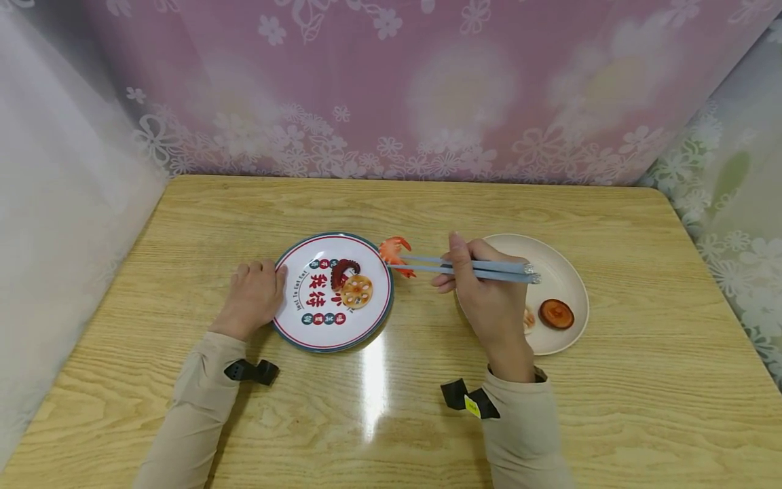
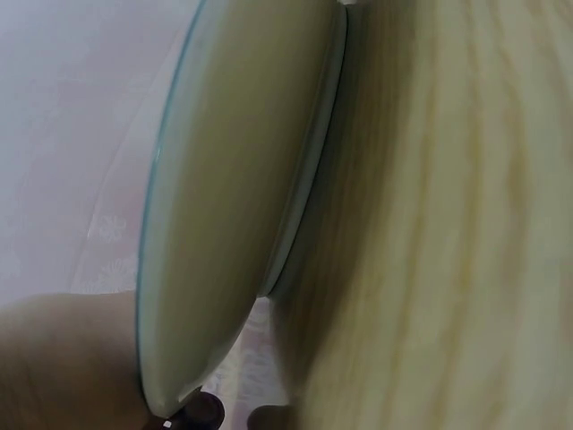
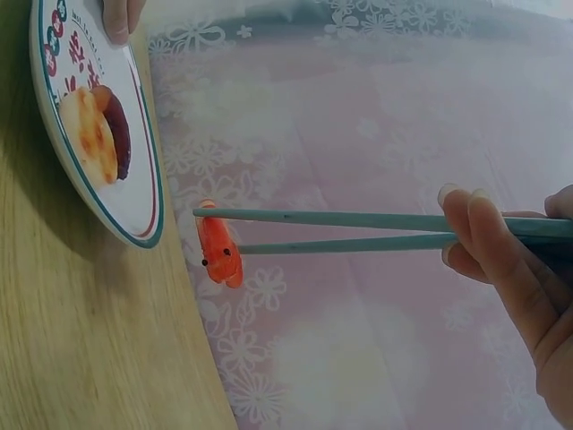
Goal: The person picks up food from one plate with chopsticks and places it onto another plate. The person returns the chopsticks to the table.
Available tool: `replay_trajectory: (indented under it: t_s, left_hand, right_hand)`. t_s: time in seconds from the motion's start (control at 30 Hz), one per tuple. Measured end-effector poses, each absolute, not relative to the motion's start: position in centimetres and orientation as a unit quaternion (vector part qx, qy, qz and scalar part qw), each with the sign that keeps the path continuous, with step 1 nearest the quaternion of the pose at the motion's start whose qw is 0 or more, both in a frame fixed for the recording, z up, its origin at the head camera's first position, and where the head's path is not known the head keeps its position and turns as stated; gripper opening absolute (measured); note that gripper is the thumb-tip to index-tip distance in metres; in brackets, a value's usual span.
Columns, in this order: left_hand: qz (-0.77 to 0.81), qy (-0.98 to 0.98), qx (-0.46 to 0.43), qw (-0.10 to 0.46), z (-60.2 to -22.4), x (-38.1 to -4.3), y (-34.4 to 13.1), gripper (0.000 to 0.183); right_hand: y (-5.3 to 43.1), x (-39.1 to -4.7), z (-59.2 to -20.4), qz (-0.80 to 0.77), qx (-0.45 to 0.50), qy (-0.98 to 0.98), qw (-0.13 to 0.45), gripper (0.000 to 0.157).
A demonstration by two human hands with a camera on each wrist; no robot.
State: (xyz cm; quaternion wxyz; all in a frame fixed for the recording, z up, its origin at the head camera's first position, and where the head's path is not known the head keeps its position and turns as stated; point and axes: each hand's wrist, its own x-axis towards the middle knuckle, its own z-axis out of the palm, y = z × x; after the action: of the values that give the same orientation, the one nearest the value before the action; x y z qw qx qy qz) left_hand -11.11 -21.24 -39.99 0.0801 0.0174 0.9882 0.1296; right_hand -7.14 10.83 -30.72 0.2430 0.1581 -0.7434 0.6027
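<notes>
My right hand holds a pair of blue-grey chopsticks. Between their tips is a small orange-red toy crab with black eyes, held up just off the right rim of the printed plate. On that plate lie a lotus root slice and a dark red tentacle piece, partly overlapping. My left hand grips the plate's left rim, thumb at the edge. The left wrist view shows the plate's pale underside.
A cream plate sits behind and right of my right hand, partly hidden by it. A brown mushroom cap and a pale piece lie on it. Beyond the wooden table's back edge hangs a pink floral curtain.
</notes>
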Motion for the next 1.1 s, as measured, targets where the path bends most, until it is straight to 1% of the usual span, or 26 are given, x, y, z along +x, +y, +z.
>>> replay_trajectory:
  t_s: [0.3, 0.67, 0.8, 1.1]
  left_hand:
    - [0.132, 0.988, 0.03, 0.071, -40.3, -11.2, -21.4, 0.041]
    - [0.124, 0.989, 0.036, 0.072, -40.3, -11.4, -21.2, 0.043]
    - [0.118, 0.99, 0.041, 0.069, -40.3, -11.4, -21.2, 0.043]
    - [0.118, 0.99, 0.043, 0.06, -40.4, -11.2, -21.3, 0.041]
  right_hand:
    - [10.1, -7.4, -31.4, 0.612, 0.172, -0.743, 0.21, 0.033]
    - [8.7, -7.3, -32.0, 0.618, 0.194, -0.737, 0.192, 0.031]
    - [8.3, -7.3, -32.2, 0.619, 0.198, -0.736, 0.189, 0.032]
    - [7.5, -7.2, -32.5, 0.618, 0.202, -0.732, 0.203, 0.031]
